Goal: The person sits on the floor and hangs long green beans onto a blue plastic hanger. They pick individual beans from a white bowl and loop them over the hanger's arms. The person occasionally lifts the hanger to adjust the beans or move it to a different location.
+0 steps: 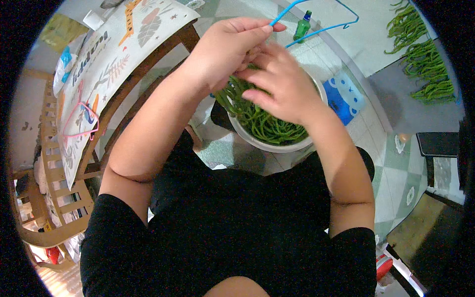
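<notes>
the left hand is hovering above the far left rim of the bowl, its fingers curled in and its thumb stretching to the right, pinching the end of the blue hanger. the right hand is lying just beside it, over the middle of the bowl, fingers half bent and pointing left; the two hands are touching at the fingertips. green beans are filling the bowl, and a few strands are rising from the pile up into the gap between the hands. it is not possible to tell from here exactly which fingers are gripping those strands, because the right hand is covering them.

the bowl is white and round, sitting low between the person's knees on the tiled floor, with its near rim showing below the right wrist. the hanger is running from the left thumb out over the floor toward the far right. a green bottle is standing on the floor just behind the hanger wire. a blue stool is sitting just beside the right edge of the bowl. more beans are lying in bunches on the floor at the far right, well apart from the bowl. a wooden chair with a patterned cloth and a pink hanger is standing on the left.
</notes>
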A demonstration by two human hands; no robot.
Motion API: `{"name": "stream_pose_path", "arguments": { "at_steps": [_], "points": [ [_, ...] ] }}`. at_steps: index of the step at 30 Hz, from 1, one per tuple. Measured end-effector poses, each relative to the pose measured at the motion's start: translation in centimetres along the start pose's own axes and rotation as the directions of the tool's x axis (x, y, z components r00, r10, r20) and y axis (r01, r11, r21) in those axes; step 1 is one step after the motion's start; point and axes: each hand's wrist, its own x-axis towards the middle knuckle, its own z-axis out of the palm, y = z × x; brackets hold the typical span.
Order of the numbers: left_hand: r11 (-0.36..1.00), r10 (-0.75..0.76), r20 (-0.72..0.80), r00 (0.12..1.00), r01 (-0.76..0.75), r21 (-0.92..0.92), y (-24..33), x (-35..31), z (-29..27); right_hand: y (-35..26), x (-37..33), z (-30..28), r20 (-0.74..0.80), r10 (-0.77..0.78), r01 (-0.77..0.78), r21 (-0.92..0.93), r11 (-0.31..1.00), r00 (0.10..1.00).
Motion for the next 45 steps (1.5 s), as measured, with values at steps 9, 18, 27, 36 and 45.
{"name": "stream_pose_path", "arguments": {
  "at_steps": [9, 18, 27, 36, 45],
  "points": [
    [0.979, 0.067, -0.045, 0.997, -0.057, 0.194, 1.2, -1.9, -2.9, 5.8, -5.6, 1.5, 0.221, 0.763, -0.783, 0.004, 0.622, 0.608],
    [0.982, 0.027, -0.118, 0.993, -0.005, 0.187, 1.2, -2.4, -4.5, 5.3, -12.0, 8.5, 0.644, 0.385, -0.292, -0.253, 0.923, 0.66],
    [0.971, 0.081, -0.101, 0.992, -0.056, 0.232, 0.0, -2.1, -5.8, 6.6, -5.4, -2.6, 0.672, 0.522, -0.847, 0.363, 0.388, 0.526],
    [0.96, 0.073, -0.083, 0.994, -0.048, 0.276, -0.4, -1.6, -5.5, 5.3, -1.9, -9.5, 0.345, 0.746, -0.515, 0.857, -0.003, 0.57],
    [0.98, 0.048, -0.024, 0.999, -0.043, 0.194, -0.9, -1.5, -5.3, 4.8, -1.1, -8.6, 0.311, 0.686, -0.226, 0.95, -0.214, 0.658]
  ]
}}
